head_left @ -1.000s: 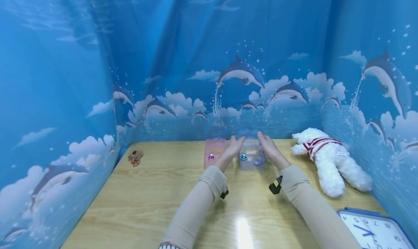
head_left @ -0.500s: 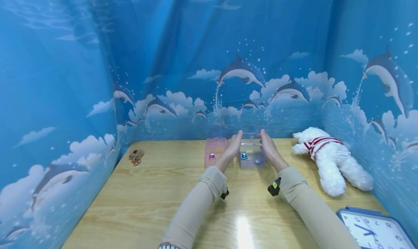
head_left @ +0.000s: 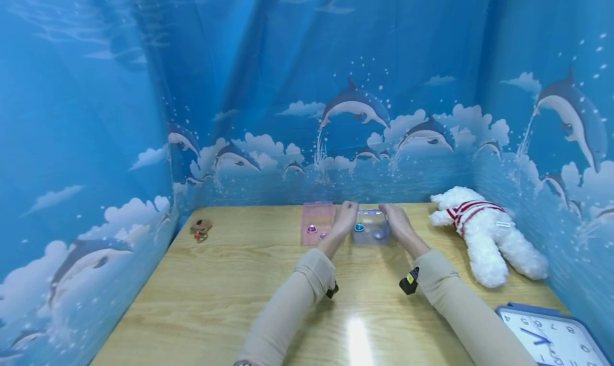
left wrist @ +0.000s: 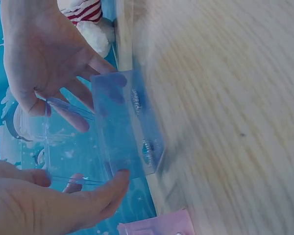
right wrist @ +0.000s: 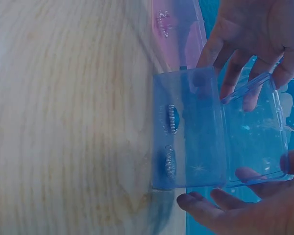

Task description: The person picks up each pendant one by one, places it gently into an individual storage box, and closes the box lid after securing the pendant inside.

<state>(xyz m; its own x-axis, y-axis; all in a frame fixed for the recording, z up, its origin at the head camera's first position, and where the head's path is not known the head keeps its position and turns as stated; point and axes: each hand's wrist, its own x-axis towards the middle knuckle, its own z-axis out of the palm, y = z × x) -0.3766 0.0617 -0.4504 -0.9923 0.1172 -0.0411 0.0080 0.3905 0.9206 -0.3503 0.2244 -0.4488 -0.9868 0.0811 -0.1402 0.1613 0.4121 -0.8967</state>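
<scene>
A clear bluish plastic box [head_left: 366, 240] stands at the table's back, a blue gem [head_left: 358, 227] and a clear gem [head_left: 378, 235] inside. Its hinged lid [right wrist: 257, 132] is raised at an angle in the right wrist view. My left hand [head_left: 345, 219] holds the box at its left side, thumb at the lid's edge and fingers along the wall. On the opposite side, my right hand [head_left: 399, 222] grips in the same way, with its thumb [right wrist: 293, 161] on the lid's edge. A pink plastic box [head_left: 316, 214] with red-pink gems sits beside the left hand.
To the right lies a white plush toy [head_left: 479, 238] in a striped top. A blue-framed clock [head_left: 551, 334] is at the front right corner. A small brown bear trinket [head_left: 200, 228] lies at the back left, and a dolphin-print curtain [head_left: 307, 89] surrounds the table [head_left: 230, 302].
Both hands have come down and forward with the lid, which stood higher half a second ago. The thumbs pointed up before and are now bent down. The boxes stay in place.
</scene>
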